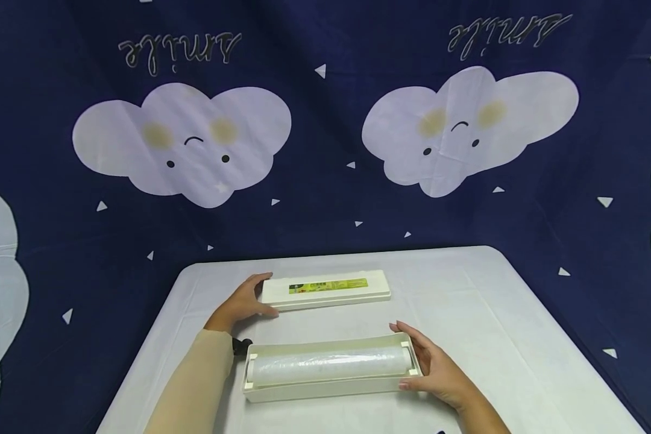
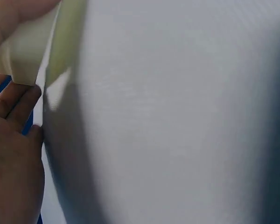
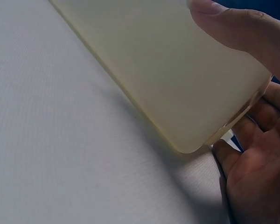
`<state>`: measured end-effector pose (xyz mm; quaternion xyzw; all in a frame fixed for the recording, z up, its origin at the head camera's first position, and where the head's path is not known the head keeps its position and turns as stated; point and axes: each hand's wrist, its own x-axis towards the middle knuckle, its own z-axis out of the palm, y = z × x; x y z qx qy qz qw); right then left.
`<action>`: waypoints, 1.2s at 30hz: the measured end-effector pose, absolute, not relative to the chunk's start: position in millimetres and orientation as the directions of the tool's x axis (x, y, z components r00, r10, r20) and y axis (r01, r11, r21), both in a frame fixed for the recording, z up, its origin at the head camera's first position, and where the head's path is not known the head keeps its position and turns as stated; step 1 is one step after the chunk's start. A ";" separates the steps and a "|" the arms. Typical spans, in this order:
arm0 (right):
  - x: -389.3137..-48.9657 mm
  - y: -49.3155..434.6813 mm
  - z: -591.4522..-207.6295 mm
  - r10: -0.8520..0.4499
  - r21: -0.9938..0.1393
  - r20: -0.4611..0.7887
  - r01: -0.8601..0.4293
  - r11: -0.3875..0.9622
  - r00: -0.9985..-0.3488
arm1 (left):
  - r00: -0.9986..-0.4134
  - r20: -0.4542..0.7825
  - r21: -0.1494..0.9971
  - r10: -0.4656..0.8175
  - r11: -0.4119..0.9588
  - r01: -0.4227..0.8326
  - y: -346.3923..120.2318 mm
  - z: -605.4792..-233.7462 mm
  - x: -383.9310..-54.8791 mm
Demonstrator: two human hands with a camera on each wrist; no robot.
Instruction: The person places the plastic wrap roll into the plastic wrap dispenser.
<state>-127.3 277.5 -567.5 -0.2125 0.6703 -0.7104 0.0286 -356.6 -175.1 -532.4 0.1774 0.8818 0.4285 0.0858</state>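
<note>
Head, box: near side, a white oblong plastic box (image 1: 325, 389) with translucent film roll (image 1: 331, 363) is gripped at its right end by the right hand (image 1: 439, 375).
Head, lid: beyond, a white flat plastic lid (image 1: 328, 297) is gripped by the left hand (image 1: 245, 300).
Left wrist, lid: clasped at one end.
Right wrist, box: held one-sidedly; by tilting, the roll might be spilled.

Dark-blue cloth (image 1: 325, 126) stretches from nine o'clock through twelve to three, bearing upside-down pale clouds (image 1: 195, 123) at eleven and one, inverted "smile" lettering (image 1: 184, 50) above each and scattered white triangles (image 1: 321, 71), behind a white, round-cornered tabletop (image 1: 493, 319) spreading toward six o'clock.
</note>
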 end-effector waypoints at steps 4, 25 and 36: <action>-128.1 277.2 -568.3 -0.327 -0.969 0.249 -0.233 -0.089 -0.912 | -0.910 0.011 0.876 0.413 0.435 0.208 -175.7 -525.1 -351.5; -130.5 275.6 -566.2 -0.341 -0.957 0.291 -0.268 -0.115 -0.894 | -0.915 0.273 0.918 0.297 0.202 0.340 -205.5 -500.0 -310.2; -130.5 276.4 -568.7 -0.349 -0.961 0.277 -0.250 -0.121 -0.895 | -0.849 0.386 0.922 0.360 -0.120 0.368 -236.6 -499.6 -260.4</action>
